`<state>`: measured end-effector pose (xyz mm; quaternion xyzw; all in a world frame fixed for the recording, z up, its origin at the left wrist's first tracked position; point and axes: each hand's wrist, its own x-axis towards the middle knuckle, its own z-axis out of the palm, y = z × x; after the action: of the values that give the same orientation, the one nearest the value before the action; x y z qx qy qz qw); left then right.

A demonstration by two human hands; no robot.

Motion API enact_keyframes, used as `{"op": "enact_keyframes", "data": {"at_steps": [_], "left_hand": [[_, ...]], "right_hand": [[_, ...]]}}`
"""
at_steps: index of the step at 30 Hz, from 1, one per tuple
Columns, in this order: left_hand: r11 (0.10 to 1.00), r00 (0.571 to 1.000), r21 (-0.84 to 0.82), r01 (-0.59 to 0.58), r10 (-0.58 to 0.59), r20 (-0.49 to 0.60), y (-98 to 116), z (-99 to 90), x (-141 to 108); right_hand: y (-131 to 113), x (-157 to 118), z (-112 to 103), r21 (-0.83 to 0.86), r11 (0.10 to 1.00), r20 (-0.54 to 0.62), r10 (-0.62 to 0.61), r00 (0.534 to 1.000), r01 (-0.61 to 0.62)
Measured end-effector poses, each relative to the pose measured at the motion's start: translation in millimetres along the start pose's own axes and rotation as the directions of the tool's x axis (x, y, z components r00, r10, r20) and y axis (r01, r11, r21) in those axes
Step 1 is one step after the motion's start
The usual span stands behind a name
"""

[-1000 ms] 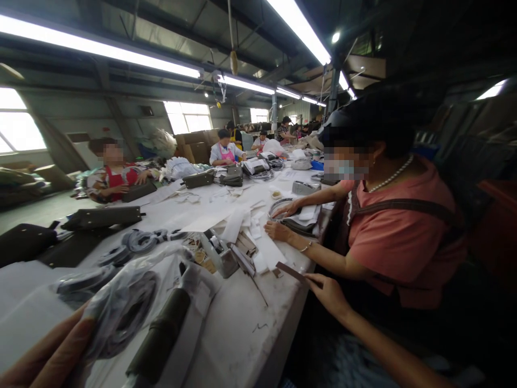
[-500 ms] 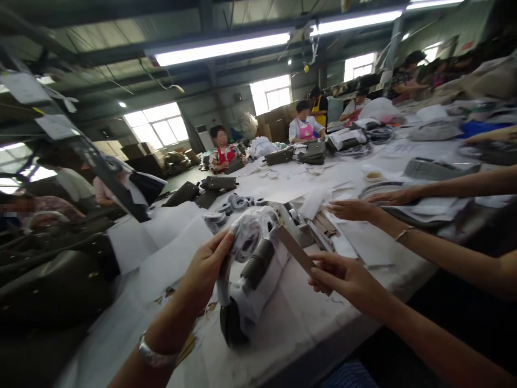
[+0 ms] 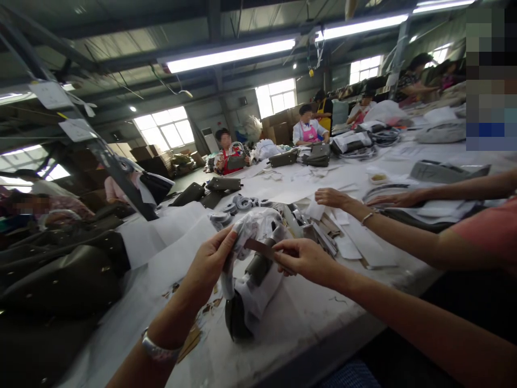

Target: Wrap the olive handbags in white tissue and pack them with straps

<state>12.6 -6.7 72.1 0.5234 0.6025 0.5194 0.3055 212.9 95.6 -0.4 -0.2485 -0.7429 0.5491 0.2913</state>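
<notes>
My left hand [image 3: 214,256] grips the plastic-wrapped handle [image 3: 244,229] of a dark olive bag [image 3: 238,315] that stands tilted near the table's front edge. White paper covers part of the bag's side. In my right hand [image 3: 297,258] is a flat brown strip [image 3: 260,248], pinched at its near end. The strip's far end lies over the wrapped handle, close to my left fingers. Whether it touches the handle cannot be made out.
Dark bags [image 3: 60,280] are heaped at the left. Wrapped rolls [image 3: 242,202] and cardboard strips [image 3: 331,226] lie beyond my hands. At the right, a person's hands [image 3: 333,198] reach over a grey bag and papers. Other people sit across the white table [image 3: 299,345].
My right hand has moved left, carrying the brown strip from beside the bag to over its wrapped handle. The neighbouring person's nearer hand has drawn left and its fingers have curled over white paper.
</notes>
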Motion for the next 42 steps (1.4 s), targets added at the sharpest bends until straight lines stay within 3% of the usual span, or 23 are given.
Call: {"op": "enact_keyframes", "data": {"at_steps": [8, 12, 17, 22, 29, 34, 42], "left_hand": [[1.0, 1.0, 0.023, 0.005, -0.005, -0.008, -2.5, -0.6, -0.6], [0.994, 0.997, 0.098, -0.057, 0.052, 0.049, 0.9, 6.2, -0.7], [0.972, 0.989, 0.185, -0.144, 0.138, 0.043, -1.9, 6.5, -0.1], [0.945, 0.983, 0.274, -0.178, 0.185, 0.0, -5.8, 4.3, -1.2], [0.928, 0.978, 0.322, -0.188, 0.208, -0.029, -5.8, 4.5, -5.6], [0.882, 0.943, 0.378, -0.28, 0.327, -0.065, -9.8, 5.4, -6.1], [0.893, 0.923, 0.345, -0.288, 0.355, -0.149, -17.9, 17.7, -9.1]], "right_hand": [[-5.7, 0.9, -0.5, 0.058, 0.997, 0.021, 0.042, 0.999, -0.044], [-14.9, 12.0, 11.6, 0.212, 0.976, 0.058, 0.03, 0.998, -0.042], [-25.4, 22.9, 24.2, 0.462, 0.885, 0.097, 0.016, 0.995, -0.06], [-33.5, 21.0, 26.1, 0.524, 0.848, 0.168, -0.01, 0.986, -0.081], [-41.4, 17.6, 24.6, 0.677, 0.693, 0.253, 0.099, 0.962, -0.249], [-48.4, 11.1, 28.5, 0.675, 0.702, 0.213, 0.108, 0.971, -0.226], [-39.5, 14.6, 50.7, 0.76, 0.643, 0.006, 0.13, 0.991, -0.089]]}}
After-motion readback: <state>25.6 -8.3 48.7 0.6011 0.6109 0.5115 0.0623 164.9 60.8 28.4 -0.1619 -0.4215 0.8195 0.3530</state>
